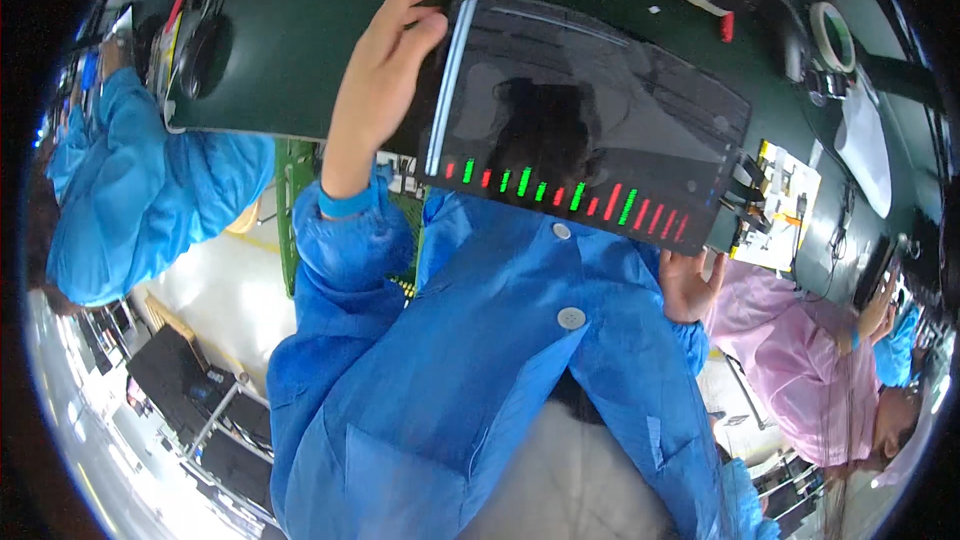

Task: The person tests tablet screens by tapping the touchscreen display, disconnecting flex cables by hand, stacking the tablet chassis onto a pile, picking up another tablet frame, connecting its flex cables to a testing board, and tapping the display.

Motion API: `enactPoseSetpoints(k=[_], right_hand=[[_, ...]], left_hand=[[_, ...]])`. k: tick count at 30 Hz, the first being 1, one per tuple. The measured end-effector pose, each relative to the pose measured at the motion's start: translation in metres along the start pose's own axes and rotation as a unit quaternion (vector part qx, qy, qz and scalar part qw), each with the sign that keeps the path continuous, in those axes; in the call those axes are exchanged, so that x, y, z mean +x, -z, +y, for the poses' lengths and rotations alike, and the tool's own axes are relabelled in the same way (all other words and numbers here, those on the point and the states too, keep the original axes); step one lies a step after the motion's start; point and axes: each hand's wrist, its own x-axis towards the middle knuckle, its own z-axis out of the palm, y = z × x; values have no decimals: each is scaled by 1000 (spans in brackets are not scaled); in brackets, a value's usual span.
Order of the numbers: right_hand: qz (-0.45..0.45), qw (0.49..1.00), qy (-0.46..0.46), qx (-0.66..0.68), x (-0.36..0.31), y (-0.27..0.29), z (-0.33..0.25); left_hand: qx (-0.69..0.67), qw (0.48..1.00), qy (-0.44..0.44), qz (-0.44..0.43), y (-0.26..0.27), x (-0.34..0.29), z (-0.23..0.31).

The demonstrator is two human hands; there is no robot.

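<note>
A dark, glossy flat screen panel (590, 110) is tilted in front of my chest, with a row of red and green bars along its near edge and reflections across its face. Beside its left edge my left hand (385, 65) is raised, fingers stretched out and thumb apart; whether it touches the edge is unclear. At the near right corner my right hand (688, 285) grips the panel from below, its fingers partly hidden by it.
The dark green table (290, 35) runs along the far side. A black mouse (207, 52) lies at left; a tape roll (832, 37), a white sheet (862, 150) and a yellow-edged board (785, 205) are at right. Co-workers in blue (150, 190) and pink (790, 350) sit on either side.
</note>
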Motion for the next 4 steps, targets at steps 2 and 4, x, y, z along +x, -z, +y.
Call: enactPoseSetpoints(k=[2,4], right_hand=[[-155,981,14,117,-6,25,-1],[-299,951,59,53,-9,48,-10]], left_hand=[[42,997,8,-65,6,26,-3],[100,987,6,-124,11,40,-6]])
